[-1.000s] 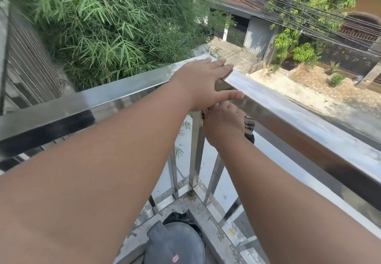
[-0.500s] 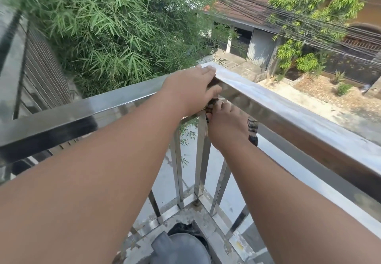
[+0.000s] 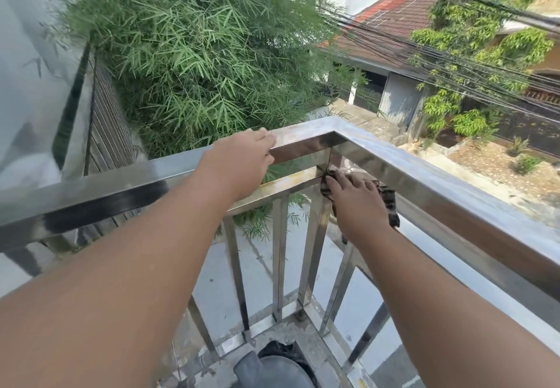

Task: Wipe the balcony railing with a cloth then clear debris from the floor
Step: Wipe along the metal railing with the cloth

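Observation:
The stainless steel balcony railing (image 3: 424, 172) runs around a corner in the middle of the view. My left hand (image 3: 242, 163) lies over the top rail just left of the corner, fingers curled on its outer edge. Just under the top rail, my right hand (image 3: 357, 203) presses a dark striped cloth (image 3: 389, 206) against the lower rail and the corner post. Most of the cloth is hidden under that hand; one end hangs out to the right.
Vertical steel bars (image 3: 278, 254) go down to the base rail and the dirty floor corner (image 3: 303, 345). A dark grey rounded object (image 3: 272, 369) sits at the bottom edge. Bamboo foliage (image 3: 197, 54), power cables and a street lie beyond the railing.
My left hand has slid left along the top rail, away from the corner. My right hand with the cloth has moved to the corner post under the top rail. The view has tilted up.

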